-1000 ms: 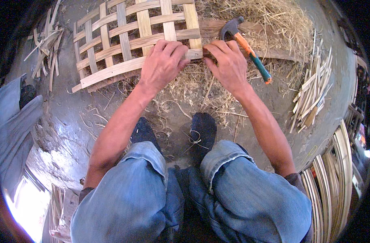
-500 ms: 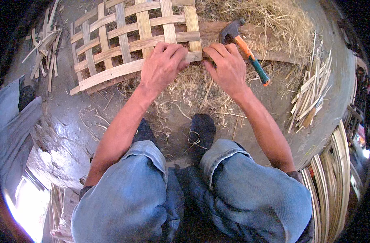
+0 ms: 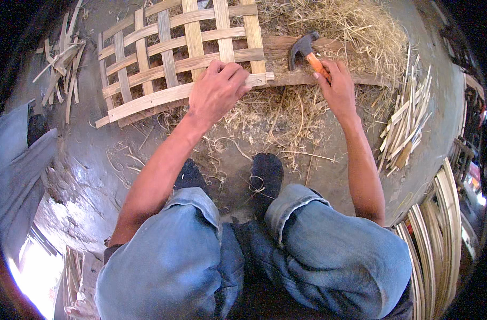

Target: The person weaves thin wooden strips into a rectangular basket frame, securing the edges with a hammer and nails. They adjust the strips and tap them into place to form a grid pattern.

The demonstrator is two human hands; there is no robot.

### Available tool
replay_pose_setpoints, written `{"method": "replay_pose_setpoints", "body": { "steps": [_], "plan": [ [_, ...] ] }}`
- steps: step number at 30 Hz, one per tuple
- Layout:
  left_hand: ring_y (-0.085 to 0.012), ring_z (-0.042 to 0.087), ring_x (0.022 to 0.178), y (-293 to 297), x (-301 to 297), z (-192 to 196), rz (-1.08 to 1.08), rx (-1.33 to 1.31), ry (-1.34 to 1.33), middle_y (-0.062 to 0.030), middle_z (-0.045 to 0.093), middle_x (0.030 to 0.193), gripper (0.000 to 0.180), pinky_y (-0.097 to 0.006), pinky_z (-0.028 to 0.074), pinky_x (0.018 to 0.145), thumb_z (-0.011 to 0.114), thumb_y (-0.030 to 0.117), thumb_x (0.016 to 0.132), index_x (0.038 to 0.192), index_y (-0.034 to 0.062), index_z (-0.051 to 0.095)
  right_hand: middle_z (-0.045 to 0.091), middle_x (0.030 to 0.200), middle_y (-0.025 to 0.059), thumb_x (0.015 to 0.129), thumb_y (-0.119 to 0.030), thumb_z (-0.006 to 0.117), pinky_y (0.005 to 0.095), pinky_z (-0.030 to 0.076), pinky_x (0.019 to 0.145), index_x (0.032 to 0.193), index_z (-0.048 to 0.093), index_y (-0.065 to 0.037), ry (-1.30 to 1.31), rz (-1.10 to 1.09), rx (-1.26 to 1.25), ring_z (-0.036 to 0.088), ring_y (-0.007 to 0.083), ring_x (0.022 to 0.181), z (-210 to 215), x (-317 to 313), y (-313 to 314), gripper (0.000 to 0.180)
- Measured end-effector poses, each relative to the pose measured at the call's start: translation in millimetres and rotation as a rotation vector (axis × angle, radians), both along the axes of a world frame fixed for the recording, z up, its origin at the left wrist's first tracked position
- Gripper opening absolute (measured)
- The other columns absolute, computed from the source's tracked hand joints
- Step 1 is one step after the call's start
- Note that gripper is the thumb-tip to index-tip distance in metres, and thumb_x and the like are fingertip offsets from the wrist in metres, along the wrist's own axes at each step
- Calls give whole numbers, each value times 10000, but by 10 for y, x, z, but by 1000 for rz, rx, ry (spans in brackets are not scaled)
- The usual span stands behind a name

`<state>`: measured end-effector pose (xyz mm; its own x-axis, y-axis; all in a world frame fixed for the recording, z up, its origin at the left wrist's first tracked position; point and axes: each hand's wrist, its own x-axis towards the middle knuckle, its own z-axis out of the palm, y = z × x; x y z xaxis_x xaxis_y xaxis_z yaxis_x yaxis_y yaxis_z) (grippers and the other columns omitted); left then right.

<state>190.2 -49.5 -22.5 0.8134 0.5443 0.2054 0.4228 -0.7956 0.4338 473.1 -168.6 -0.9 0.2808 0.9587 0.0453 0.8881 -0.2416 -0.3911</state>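
Observation:
A lattice panel (image 3: 194,40) of woven pale wood or bamboo strips lies ahead of me, left of centre. Along its near edge runs a flat strip (image 3: 153,100). My left hand (image 3: 216,93) is closed over this strip near its right end, fingers curled across the edge. To the right, my right hand (image 3: 339,88) is wrapped round the handle of a claw hammer (image 3: 309,52). The hammer's dark head points away from me and to the left, above a wooden board (image 3: 278,49). My palm and fingers hide most of the handle.
Fine shavings (image 3: 355,21) heap beyond the board and scatter over the floor toward my feet. A pile of thin sticks (image 3: 406,125) lies at right, another bundle of strips (image 3: 67,61) at far left. Long bent slats (image 3: 440,229) stand at lower right. Grey cloth (image 3: 14,160) hangs at left.
My right hand has left the panel's right corner and moved right onto the hammer handle, now gripping it. The hammer has shifted slightly. My left hand stays on the near strip.

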Motion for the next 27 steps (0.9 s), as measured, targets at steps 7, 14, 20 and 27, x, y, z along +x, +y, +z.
{"method": "replay_pose_setpoints", "body": {
  "steps": [7, 14, 20, 27],
  "plan": [
    [-269, 559, 933, 18, -55, -21, -8, 8, -41, -33, 600, 1024, 315, -368, 510, 824, 740, 209, 765, 1035, 113, 609, 619, 928, 185, 972, -295, 527, 438, 468, 719, 1128, 597, -35, 355, -212, 73, 600, 331, 799, 33, -415, -335, 311],
    [-278, 552, 938, 15, -40, -30, -26, 25, -22, -45, 582, 1027, 330, -379, 512, 814, 742, 187, 753, 1040, 114, 595, 634, 834, 247, 1013, -393, 430, 472, 462, 616, 1182, 600, -10, 464, -77, -23, 615, 387, 694, -101, -968, -713, 452],
    [-295, 544, 943, 21, -57, -9, -43, 29, 2, -60, 582, 1043, 354, -392, 499, 830, 744, 183, 751, 1061, 116, 586, 612, 770, 257, 991, -337, 489, 473, 467, 571, 1191, 600, -37, 446, -20, -11, 602, 424, 646, -211, -1058, -651, 377],
    [-298, 547, 937, 2, -46, -23, -25, 4, 20, -66, 581, 1050, 368, -389, 493, 839, 746, 191, 752, 1073, 110, 584, 634, 918, 216, 884, -89, 605, 425, 523, 573, 1091, 603, -41, 352, 135, 249, 625, 389, 666, -339, -1109, -641, 212]
  ]
}}
